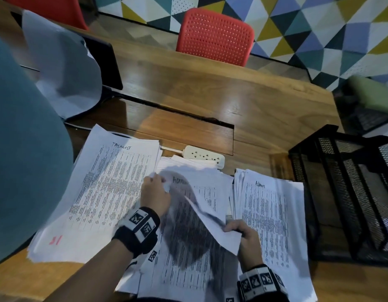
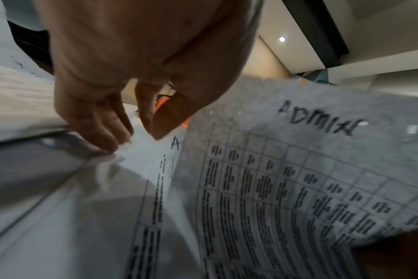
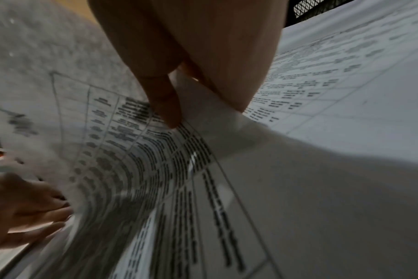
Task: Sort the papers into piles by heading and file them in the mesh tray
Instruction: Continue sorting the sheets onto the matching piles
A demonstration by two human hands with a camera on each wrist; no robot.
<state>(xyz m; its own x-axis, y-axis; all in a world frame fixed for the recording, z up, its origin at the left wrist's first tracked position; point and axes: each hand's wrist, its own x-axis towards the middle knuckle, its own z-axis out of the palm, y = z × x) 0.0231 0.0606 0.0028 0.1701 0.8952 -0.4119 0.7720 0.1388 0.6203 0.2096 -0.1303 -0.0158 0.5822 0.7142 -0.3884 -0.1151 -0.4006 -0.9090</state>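
Observation:
Three paper piles lie on the wooden desk: one headed "Tasklist" [image 1: 106, 186] at left, a middle pile [image 1: 188, 258], and one headed "Admin" [image 1: 269, 214] at right. Both hands hold one curled sheet [image 1: 201, 205] above the middle pile. My left hand [image 1: 160, 182] pinches its top left corner, and my right hand [image 1: 234, 231] grips its lower right edge. The left wrist view shows the sheet's heading "ADMIN" [image 2: 317, 119] beside the left hand [image 2: 136, 139]. In the right wrist view my right hand [image 3: 203, 113] pinches the sheet's edge [image 3: 136, 151]. The black mesh tray [image 1: 349, 192] stands at right.
A white power strip [image 1: 201, 156] lies behind the middle pile, by a cable slot [image 1: 188, 118] in the desk. More loose sheets [image 1: 64, 68] rest on a black stand at the far left. A red chair [image 1: 215, 35] stands behind the desk. A teal blurred shape [image 1: 25, 149] fills the left.

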